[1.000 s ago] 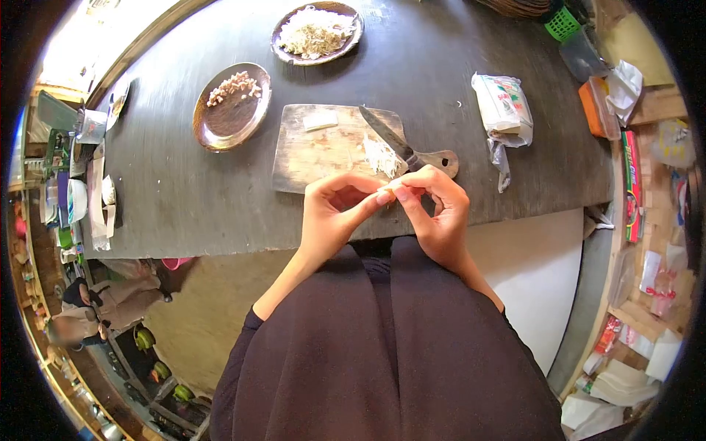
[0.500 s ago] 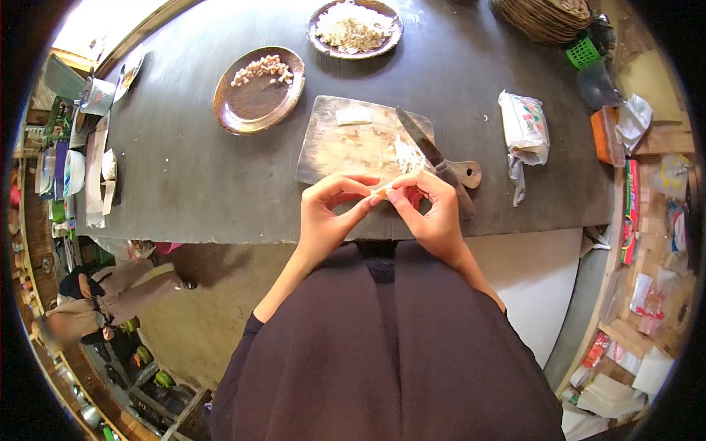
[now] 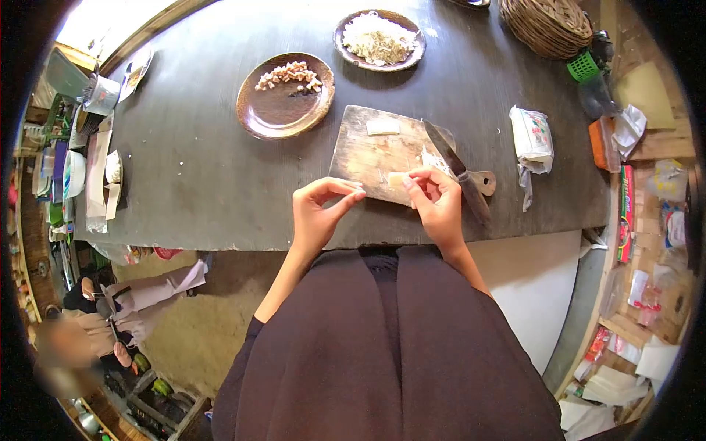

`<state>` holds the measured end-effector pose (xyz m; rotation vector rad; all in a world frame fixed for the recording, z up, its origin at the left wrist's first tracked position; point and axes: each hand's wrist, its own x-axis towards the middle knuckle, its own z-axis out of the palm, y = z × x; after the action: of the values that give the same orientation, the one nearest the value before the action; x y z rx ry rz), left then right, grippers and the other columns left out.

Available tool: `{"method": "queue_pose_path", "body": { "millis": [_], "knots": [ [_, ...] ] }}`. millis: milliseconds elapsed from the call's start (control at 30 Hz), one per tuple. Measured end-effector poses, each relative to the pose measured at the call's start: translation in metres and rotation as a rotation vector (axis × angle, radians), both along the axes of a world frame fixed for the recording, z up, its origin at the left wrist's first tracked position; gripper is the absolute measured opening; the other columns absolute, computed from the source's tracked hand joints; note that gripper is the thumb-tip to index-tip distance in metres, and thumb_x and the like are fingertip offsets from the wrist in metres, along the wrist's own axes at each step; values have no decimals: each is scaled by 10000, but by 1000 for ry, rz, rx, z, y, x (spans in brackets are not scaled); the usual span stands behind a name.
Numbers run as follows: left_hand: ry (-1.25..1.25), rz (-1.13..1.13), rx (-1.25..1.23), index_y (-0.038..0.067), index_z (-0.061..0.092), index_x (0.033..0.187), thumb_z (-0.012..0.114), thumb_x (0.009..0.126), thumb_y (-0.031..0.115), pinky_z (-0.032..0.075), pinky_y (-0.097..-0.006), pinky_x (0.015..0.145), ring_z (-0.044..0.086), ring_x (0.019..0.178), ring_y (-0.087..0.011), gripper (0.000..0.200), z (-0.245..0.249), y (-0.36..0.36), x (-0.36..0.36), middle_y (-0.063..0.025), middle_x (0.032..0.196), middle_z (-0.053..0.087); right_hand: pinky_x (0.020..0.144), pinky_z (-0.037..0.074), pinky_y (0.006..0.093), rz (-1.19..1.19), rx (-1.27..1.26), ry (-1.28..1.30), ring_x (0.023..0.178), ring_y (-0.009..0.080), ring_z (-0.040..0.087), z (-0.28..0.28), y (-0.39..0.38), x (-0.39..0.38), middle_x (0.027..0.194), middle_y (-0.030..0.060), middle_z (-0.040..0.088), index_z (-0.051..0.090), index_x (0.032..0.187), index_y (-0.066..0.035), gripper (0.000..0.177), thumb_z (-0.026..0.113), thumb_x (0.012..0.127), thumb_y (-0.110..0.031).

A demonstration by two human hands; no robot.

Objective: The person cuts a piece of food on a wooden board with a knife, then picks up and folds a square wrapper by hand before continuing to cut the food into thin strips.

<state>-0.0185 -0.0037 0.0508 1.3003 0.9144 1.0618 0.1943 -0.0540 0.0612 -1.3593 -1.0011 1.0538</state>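
My right hand (image 3: 439,202) pinches a small pale yellowish slice (image 3: 398,180) between thumb and fingertips, above the near edge of the wooden cutting board (image 3: 360,151). My left hand (image 3: 320,209) is to the left, thumb and fingertips pressed together; whatever is between them is too small to make out. On the board lie a white rectangular piece (image 3: 383,127) and thin white shreds (image 3: 432,159). A large knife (image 3: 450,163) rests across the board's right side, its handle near the board's own handle.
Behind the board stand a brown plate (image 3: 283,125) with small pinkish cubes and another plate (image 3: 418,55) heaped with white shreds. A white plastic packet (image 3: 532,140) lies to the right on the dark table (image 3: 191,198). Another person (image 3: 95,323) is at lower left.
My hands have parted; they were together at the fingertips. The pale slice now shows in the right hand. The view has shifted slightly, and the other person's posture differs.
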Motion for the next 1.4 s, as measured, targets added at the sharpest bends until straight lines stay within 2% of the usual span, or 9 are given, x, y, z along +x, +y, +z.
{"method": "queue_pose_path", "body": {
  "millis": [67,233,467,567,633,733,933,1200,1400],
  "knots": [
    [-101,-38,-232,-31,742,901,787,870,-46,559,-287,883,713,956,-148,56,-7,4,-2,-102,952,763,569,410,200,-23,-35,158,649,33,537,7,2,-7,794,-21,645,693,1037,-2,92,694,974,-69],
    [-265,-108,-182,-36,677,1150,753,932,23,574,-305,884,688,1026,-141,238,2,-6,19,-100,1106,722,591,451,230,-35,-44,309,654,71,569,9,3,-35,803,25,648,676,1065,15,107,676,994,-64],
    [-306,-64,-240,-6,657,1027,708,943,-21,542,-301,943,694,1041,-162,99,2,10,9,-122,1089,741,587,452,242,-45,-79,380,664,69,573,-7,-10,-45,825,16,675,724,1121,-2,168,674,996,-102],
    [-156,-110,-202,-10,663,999,706,946,-6,544,-299,931,702,1001,-155,68,-9,28,-6,-109,997,754,601,458,265,-246,118,-563,661,98,554,-1,-18,-19,815,41,630,766,1095,-60,198,686,916,-29],
    [-90,-140,-210,-18,676,985,710,951,18,543,-294,921,701,980,-145,60,-10,38,-8,-97,991,754,623,479,309,-282,173,-832,664,182,575,-5,-26,11,830,77,594,731,1078,-26,211,697,872,4],
    [279,-228,73,3,715,953,726,935,64,536,-303,838,688,879,-152,65,-9,48,-1,-60,934,750,855,504,403,-414,127,-1183,957,285,605,-7,-39,44,1020,109,597,721,1139,-88,297,777,848,-95],
    [767,-149,680,171,724,908,786,831,194,387,-420,874,566,933,-247,101,-24,52,22,11,860,663,966,485,444,-315,-161,-1251,1104,314,567,-12,-49,59,1160,113,571,627,1338,-160,523,790,843,-123],
    [776,8,683,174,723,961,800,810,234,372,-423,910,575,1004,-249,180,-34,55,27,7,948,658,976,495,451,-303,-246,-1120,1118,347,618,-22,-48,71,1171,121,625,641,1324,-138,503,759,842,-53],
    [804,-20,826,175,733,990,814,807,255,377,-421,981,582,1102,-254,215,-35,42,21,22,1110,718,1045,474,423,-157,4,-808,1204,380,626,-8,-66,38,1341,237,596,425,1544,-29,549,522,1008,-97]
  ]
}}
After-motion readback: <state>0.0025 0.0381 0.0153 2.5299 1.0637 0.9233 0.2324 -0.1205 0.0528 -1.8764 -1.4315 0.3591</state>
